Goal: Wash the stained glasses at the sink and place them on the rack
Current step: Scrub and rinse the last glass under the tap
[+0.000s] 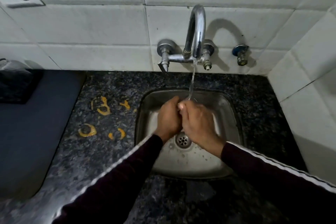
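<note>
Over on the dark speckled bench (112, 151) sits a steel sink (229, 107), tap (197, 29) running a thin stream (192, 82) onto both hands. Left hand (168, 118) and right hand (197, 123) are curled and pressed together; can't tell if they hold anything, no glass visible. Orange ring stains (87, 130) mark the bench left of the sink.

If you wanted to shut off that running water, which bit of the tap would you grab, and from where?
Judging by shape, grip the left handle of the tap, likely the lever: it juts out and down from the wall fitting, so come from the front and below with the left hand. Which valve feeds the stream cannot be told.
</note>
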